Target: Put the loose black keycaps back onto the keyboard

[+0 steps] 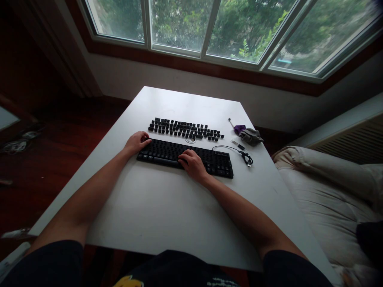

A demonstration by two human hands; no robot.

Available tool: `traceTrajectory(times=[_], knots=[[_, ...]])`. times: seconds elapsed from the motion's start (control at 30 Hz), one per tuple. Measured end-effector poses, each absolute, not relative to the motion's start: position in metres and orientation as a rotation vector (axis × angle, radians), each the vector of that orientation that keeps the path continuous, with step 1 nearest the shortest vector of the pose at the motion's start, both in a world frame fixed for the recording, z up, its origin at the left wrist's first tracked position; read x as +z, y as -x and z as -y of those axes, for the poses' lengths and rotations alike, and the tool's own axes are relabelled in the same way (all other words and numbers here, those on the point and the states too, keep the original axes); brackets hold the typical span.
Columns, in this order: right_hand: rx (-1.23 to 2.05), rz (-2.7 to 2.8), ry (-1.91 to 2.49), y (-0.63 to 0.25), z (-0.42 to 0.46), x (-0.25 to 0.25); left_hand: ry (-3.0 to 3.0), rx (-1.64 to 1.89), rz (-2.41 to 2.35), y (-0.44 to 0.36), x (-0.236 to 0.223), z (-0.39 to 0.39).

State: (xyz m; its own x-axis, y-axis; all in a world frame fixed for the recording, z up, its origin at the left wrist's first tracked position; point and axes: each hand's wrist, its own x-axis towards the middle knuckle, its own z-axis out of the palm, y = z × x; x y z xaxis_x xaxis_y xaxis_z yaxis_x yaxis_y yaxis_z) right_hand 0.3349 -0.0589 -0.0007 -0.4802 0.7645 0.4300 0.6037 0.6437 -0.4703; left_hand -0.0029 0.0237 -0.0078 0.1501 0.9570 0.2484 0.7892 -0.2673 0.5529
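A black keyboard [163,158] lies slightly slanted on the white table, many keys in its lower rows in place. At its upper left corner, my left hand [136,144] has its fingers curled with the thumb against the keyboard's edge. Over the middle of the lower rows is my right hand [194,164], fingers bent and drawn together; whatever is between them is hidden. Just beyond the keyboard, loose black keycaps [185,129] stand in uneven rows. Between them and the keyboard lies a thin wire ring [190,140].
To the right on the white table [143,211] lie a coiled USB cable [247,158], a small metal-and-black tool [239,146], a grey and purple cloth [251,135] and a thin brush-like stick [231,122]. A beige cushioned seat [308,191] adjoins the right side; windows stand beyond.
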Motion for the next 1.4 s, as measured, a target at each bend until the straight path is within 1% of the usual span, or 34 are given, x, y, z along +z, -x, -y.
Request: traceTrajectory(times=[0.23,0.5,0.73,0.97,1.17,1.4], knots=[[0.34,2.207,1.152,-0.333,0.062,0.002,-2.162,0.812,-1.685,0.004,-0.01,-0.025],[0.334,2.336,1.162,-0.332,0.057,0.01,-2.159,0.822,-1.696,0.004,-0.009,-0.025],[0.204,2.391,1.278,-0.322,0.065,0.019,-2.147,0.822,-1.724,0.003,-0.011,-0.024],[0.33,2.293,1.121,-0.329,0.064,0.008,-2.142,0.826,-1.701,0.002,-0.008,-0.023],[0.392,2.164,1.14,-0.328,0.066,0.009,-2.14,0.82,-1.706,0.001,-0.008,-0.023],[0.731,1.813,1.285,-0.333,0.05,0.012,-2.152,0.829,-1.691,0.002,-0.008,-0.022]])
